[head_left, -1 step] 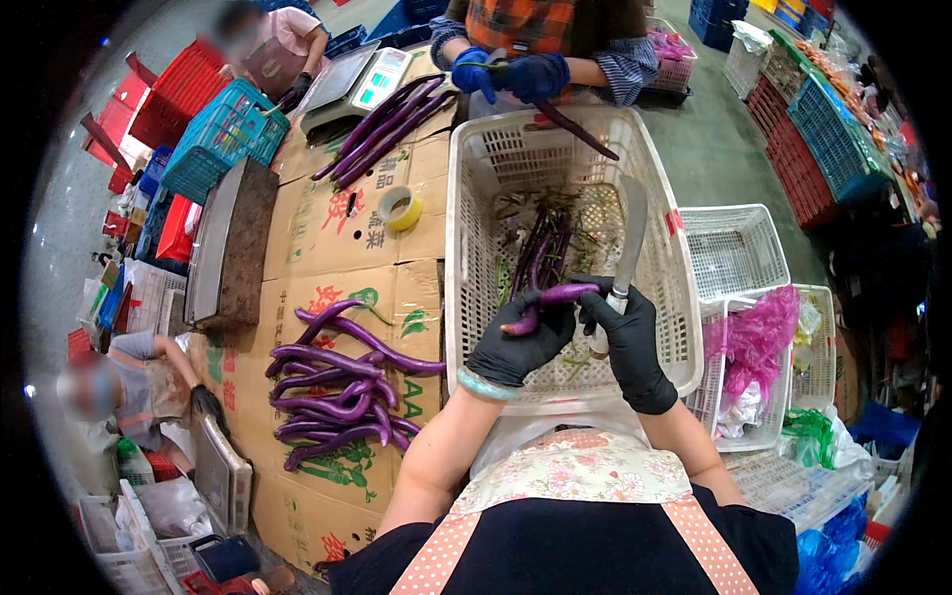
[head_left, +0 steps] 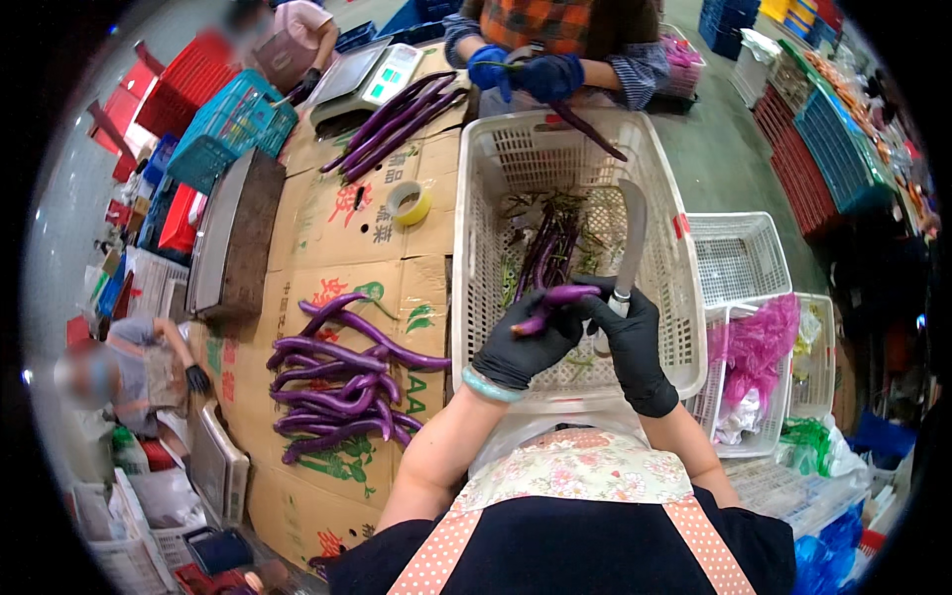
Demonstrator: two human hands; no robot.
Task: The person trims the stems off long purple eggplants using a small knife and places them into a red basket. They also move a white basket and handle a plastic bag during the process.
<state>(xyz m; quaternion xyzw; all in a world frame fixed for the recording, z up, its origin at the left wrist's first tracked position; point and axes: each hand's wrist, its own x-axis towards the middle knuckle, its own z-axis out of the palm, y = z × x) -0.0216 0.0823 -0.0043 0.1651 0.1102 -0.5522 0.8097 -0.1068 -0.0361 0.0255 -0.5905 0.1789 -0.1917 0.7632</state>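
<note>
We are holding a long purple eggplant (head_left: pixel 551 303) over the near rim of the white plastic basket (head_left: pixel 476 248), at about six o'clock of it. Our left hand (head_left: pixel 524 345), in a black glove, is closing around the eggplant's lower end; our right hand (head_left: pixel 633 342), gloved too, is gripping the handle of a knife (head_left: pixel 631 243) whose pale blade is pointing up toward twelve o'clock.

The blade is standing just beside our left fingertips — a slip on the glossy skin could, we judge, send the edge into the glove. The eggplant is also hanging over trimmings in the basket, so a loosened grip would likely drop it among the scraps.

It is looking slender, curved, shiny and deep violet. At nine o'clock, more eggplants (head_left: pixel 337 382) are lying piled on the cardboard-covered counter (head_left: pixel 327 223), and a person in blue gloves (head_left: pixel 526 71) is working at twelve o'clock.
</note>
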